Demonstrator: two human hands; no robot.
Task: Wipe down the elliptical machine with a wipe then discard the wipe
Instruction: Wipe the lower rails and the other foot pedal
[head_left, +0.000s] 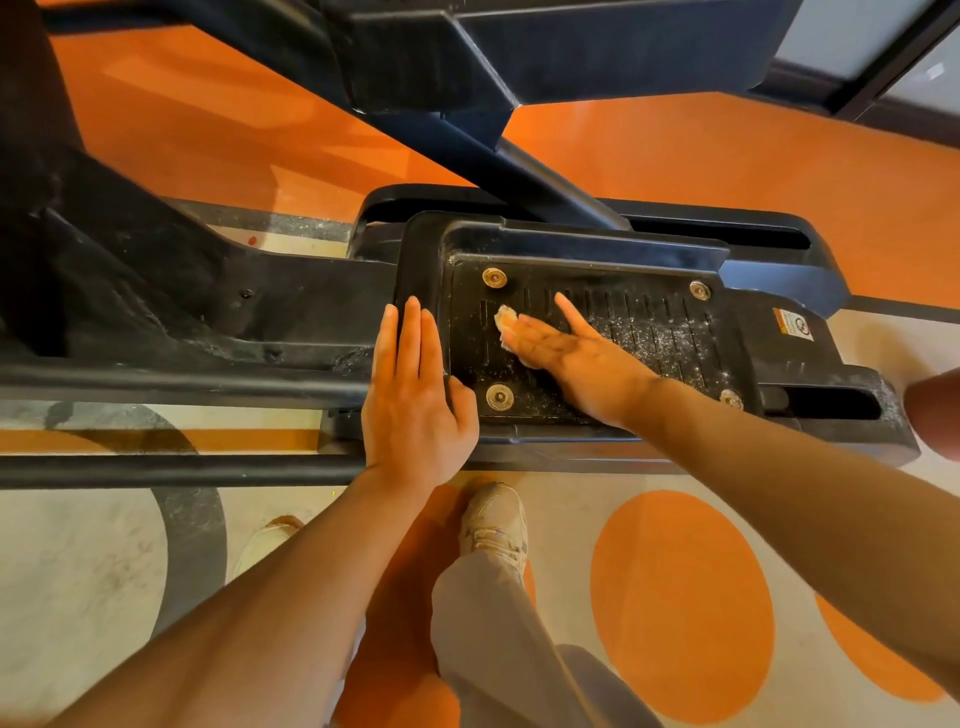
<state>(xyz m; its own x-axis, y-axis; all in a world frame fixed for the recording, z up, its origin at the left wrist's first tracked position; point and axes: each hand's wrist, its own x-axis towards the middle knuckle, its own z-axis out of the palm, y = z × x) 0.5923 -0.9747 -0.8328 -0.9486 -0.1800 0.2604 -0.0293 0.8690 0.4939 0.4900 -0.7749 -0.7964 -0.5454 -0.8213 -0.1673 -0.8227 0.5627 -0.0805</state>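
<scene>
My right hand (566, 353) presses the wipe (506, 325) flat on the dusty pedal (649, 332); left hand (415, 395) flat, steadying its edge. Small wad—could slip out, just smearing grit.

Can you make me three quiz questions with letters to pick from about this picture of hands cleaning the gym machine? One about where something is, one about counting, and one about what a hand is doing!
1. Where is the wipe?
A. On the floor
B. Under the right hand on the pedal
C. In the left hand

2. How many round metal bolts show on the pedal?
A. Two
B. Four
C. Seven

3. What is the left hand doing?
A. Lying flat on the pedal's edge
B. Making a fist
C. Pointing up

Answers:
1 B, the wipe peeks out from under the flat fingers pressing on the pedal.
2 B, there is one bolt near each corner of the pedal.
3 A, its fingers are straight and rest on the pedal's left edge.
</scene>
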